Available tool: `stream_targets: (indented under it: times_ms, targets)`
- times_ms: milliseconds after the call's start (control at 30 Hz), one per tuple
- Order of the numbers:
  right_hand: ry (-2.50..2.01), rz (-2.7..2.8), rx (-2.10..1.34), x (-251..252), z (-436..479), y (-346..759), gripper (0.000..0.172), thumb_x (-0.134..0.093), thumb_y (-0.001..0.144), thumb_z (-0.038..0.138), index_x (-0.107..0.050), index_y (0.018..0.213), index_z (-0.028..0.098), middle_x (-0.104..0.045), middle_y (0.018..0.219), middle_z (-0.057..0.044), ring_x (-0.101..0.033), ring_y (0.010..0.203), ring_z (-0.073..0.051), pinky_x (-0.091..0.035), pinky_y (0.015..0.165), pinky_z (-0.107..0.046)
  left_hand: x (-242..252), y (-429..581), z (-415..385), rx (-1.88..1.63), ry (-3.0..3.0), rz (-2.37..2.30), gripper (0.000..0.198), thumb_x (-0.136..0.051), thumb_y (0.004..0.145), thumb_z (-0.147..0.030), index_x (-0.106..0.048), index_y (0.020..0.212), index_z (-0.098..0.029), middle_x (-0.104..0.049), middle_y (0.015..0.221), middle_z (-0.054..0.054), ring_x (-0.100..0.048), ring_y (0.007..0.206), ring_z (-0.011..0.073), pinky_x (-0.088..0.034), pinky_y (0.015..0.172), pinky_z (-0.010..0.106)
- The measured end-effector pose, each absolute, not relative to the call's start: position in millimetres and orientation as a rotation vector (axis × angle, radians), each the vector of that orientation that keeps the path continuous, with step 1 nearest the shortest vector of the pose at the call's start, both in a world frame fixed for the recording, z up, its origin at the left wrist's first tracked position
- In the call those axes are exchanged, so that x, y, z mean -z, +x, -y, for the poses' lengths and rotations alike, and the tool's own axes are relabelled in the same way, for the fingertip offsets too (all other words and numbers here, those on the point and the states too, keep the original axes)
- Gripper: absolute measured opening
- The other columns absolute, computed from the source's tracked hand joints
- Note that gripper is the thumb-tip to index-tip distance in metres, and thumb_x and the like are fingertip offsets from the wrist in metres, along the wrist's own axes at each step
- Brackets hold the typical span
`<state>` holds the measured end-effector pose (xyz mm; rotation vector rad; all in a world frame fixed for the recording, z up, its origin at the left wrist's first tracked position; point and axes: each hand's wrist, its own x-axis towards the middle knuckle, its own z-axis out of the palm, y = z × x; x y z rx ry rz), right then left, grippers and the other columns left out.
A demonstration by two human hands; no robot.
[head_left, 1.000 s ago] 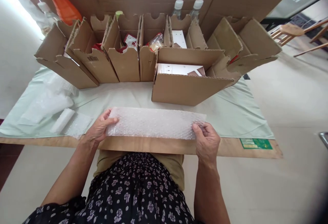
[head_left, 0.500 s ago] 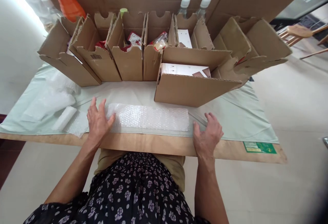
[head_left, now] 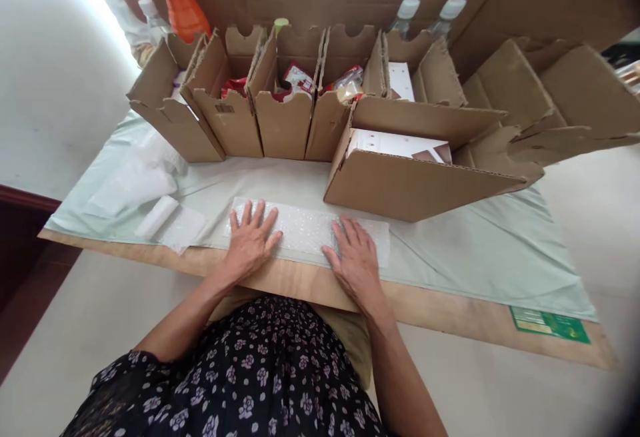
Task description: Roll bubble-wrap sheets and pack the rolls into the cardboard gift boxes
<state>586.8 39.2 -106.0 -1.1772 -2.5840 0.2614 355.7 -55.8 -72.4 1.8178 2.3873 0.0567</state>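
A long strip of bubble wrap (head_left: 303, 229) lies flat near the front edge of the cloth-covered table. My left hand (head_left: 249, 240) rests on its left part, palm down with the fingers spread. On the right part lies my right hand (head_left: 354, 254), flat, its fingers stretched out over the wrap. Neither hand grips anything. Left of my left hand is a small rolled piece of bubble wrap (head_left: 159, 217) with its end partly unrolled.
Loose crumpled bubble wrap (head_left: 135, 184) lies at the table's left. Open cardboard bins (head_left: 285, 124) holding packets stand in a row behind. A larger cardboard bin (head_left: 410, 187) with a white box (head_left: 395, 144) juts forward. Bottles (head_left: 183, 4) stand at the back.
Both hands have come from beside the strip's ends onto its surface, the right hand moving inward. The camera view has turned, so the table and bins sit further right.
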Motion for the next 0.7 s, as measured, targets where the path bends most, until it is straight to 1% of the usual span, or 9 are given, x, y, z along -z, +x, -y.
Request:
stream_targets:
  times_ms: [67,167,267,333,467,533,600,700]
  targets:
    - [-1.235,2.541,-0.196,108,-38,618,0.055,-0.045,0.105,0.045,-0.054,0.148,0.012,-0.05,0.158,-0.018,-0.042,0.148,-0.035,-0.035,0.118,-0.054,70,342,63,-0.04,1.755,-2.458,0.057,-0.039,0.105,-0.046,-0.042,0.157,-0.024,-0.03,0.17,0.017,-0.022,0.157,0.0469,-0.022,0.116,0.078]
    - [-1.376,2.446,-0.135,103,-33,644,0.056,-0.039,0.106,0.049,-0.056,0.145,0.013,-0.053,0.155,-0.019,-0.045,0.145,-0.036,-0.04,0.113,-0.055,71,338,68,-0.066,1.711,-2.515,0.059,-0.042,0.104,-0.047,-0.044,0.156,-0.019,-0.031,0.169,0.021,-0.02,0.156,0.0491,-0.02,0.117,0.078]
    - [-1.452,2.341,-0.112,93,-27,631,0.052,-0.038,0.107,0.047,-0.058,0.143,0.015,-0.053,0.155,-0.019,-0.045,0.145,-0.036,-0.042,0.11,-0.054,74,350,68,-0.153,1.747,-2.506,0.06,-0.046,0.103,-0.045,-0.044,0.156,-0.017,-0.027,0.17,0.022,-0.018,0.158,0.0459,-0.016,0.121,0.074]
    - [-1.356,2.373,-0.135,88,-23,609,0.05,-0.039,0.107,0.044,-0.057,0.145,0.016,-0.051,0.156,-0.018,-0.043,0.147,-0.034,-0.04,0.113,-0.053,76,359,69,-0.174,1.834,-2.416,0.06,-0.047,0.103,-0.045,-0.044,0.156,-0.019,-0.027,0.17,0.019,-0.02,0.159,0.0429,-0.015,0.123,0.07]
    - [-1.063,2.61,-0.223,93,-23,590,0.045,-0.042,0.106,0.039,-0.06,0.143,0.02,-0.055,0.155,-0.012,-0.046,0.145,-0.03,-0.035,0.117,-0.05,80,361,73,-0.166,1.936,-2.303,0.059,-0.047,0.102,-0.045,-0.045,0.156,-0.021,-0.034,0.168,0.017,-0.026,0.157,0.0416,-0.019,0.123,0.068]
    - [-1.151,2.586,-0.204,99,-27,610,0.044,-0.042,0.106,0.039,-0.063,0.14,0.021,-0.058,0.152,-0.011,-0.049,0.142,-0.03,-0.036,0.115,-0.051,82,355,76,-0.191,1.955,-2.274,0.058,-0.048,0.102,-0.043,-0.046,0.155,-0.02,-0.035,0.168,0.017,-0.027,0.157,0.04,-0.021,0.124,0.065]
    - [-1.374,2.441,-0.149,103,-34,643,0.045,-0.04,0.106,0.041,-0.066,0.134,0.02,-0.062,0.147,-0.013,-0.053,0.138,-0.032,-0.04,0.109,-0.052,84,346,78,-0.238,1.983,-2.224,0.055,-0.048,0.102,-0.041,-0.049,0.152,-0.02,-0.039,0.166,0.015,-0.03,0.156,0.0381,-0.023,0.124,0.062]
    - [-1.562,2.248,-0.07,97,-48,680,0.045,-0.038,0.105,0.042,-0.071,0.123,0.017,-0.069,0.136,-0.015,-0.057,0.133,-0.033,-0.043,0.104,-0.051,83,332,78,-0.369,1.961,-2.304,0.047,-0.045,0.102,-0.039,-0.06,0.142,-0.019,-0.048,0.16,0.015,-0.035,0.153,0.036,-0.03,0.122,0.058]
